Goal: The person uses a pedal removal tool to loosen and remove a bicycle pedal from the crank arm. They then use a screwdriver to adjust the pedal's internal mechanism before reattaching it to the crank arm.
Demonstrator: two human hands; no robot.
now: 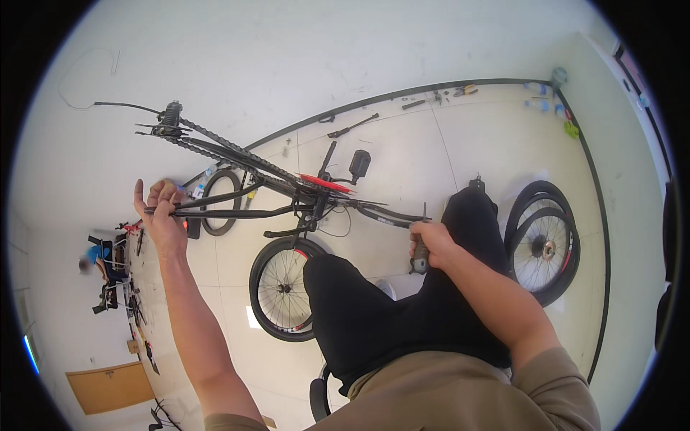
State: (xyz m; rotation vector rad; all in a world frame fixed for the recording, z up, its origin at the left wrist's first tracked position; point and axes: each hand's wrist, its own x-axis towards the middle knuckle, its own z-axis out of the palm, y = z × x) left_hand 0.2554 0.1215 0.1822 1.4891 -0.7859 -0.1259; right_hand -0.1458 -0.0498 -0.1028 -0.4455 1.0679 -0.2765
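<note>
Your left hand (165, 226), at 9 o'clock, is closed in a pinch on the tube ends of the black metal bicycle frame (248, 214), one finger sticking up. Your right hand (433, 243), just past 3, is wrapped round a grey-and-black handheld tool (419, 265), slim shaft (424, 210) toward 12. Frame runs from 10 o'clock through centre; can't tell what bears its weight.

To handle it well, I'd say: pinch firm at the tube ends so the frame can't swing, wrist loose, and mind the tool shaft near the black curved tube (388, 216); contact there unclear. Watch the black cable (129, 106) sticking out at 10, could snag.

Floor (237, 309): pale glossy tile. Black-tyred spoked wheel (284, 289) at 7, partly behind your knee; two overlapping black wheels (543, 241) at 3. Hammer (415, 104) at 1, yellow-handled pliers (466, 91) past it, clear plastic bottles (537, 105) at 2. White walls (345, 43), wooden door (111, 389) at 8, another person (95, 256) far off at 9.
</note>
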